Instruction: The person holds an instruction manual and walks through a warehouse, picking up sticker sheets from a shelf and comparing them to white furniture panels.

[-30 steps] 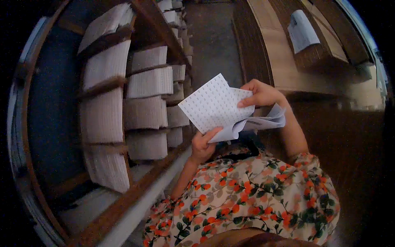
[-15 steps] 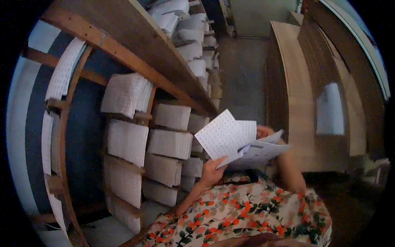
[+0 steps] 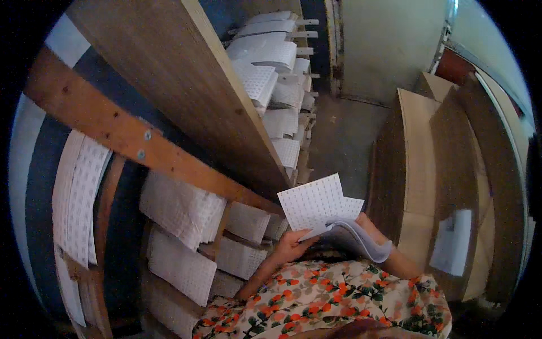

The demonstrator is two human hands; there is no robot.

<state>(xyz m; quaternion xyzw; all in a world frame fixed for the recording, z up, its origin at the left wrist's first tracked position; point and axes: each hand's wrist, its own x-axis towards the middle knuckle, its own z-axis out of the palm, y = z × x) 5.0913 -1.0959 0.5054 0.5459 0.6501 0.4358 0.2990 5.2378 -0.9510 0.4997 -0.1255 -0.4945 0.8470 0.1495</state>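
Note:
In front of my body I hold a bundle of printed paper sheets (image 3: 316,200), its upper pages fanned out and covered with rows of small marks. My left hand (image 3: 291,246) pinches the bundle at its lower left edge. On the other side my right hand (image 3: 368,227) is closed at the sheets' right edge, its fingers partly hidden. Nearer to me, some pages (image 3: 361,240) of the bundle curl over and hang down toward my right forearm. A patterned garment with orange flowers (image 3: 327,294) lies just below both hands.
A wooden rack with an orange-brown beam (image 3: 107,121) stands at the left, holding several stacks of printed sheets (image 3: 180,265). More stacks (image 3: 271,85) rest on racks farther ahead. Tall piles of brown cardboard (image 3: 418,158) line the right, with a white paper (image 3: 451,243) on them.
The camera view has shifted, so the racks and cardboard sit lower in the picture. The loose pages on the right have gone from sticking out to curling downward. Both hands keep the sheets.

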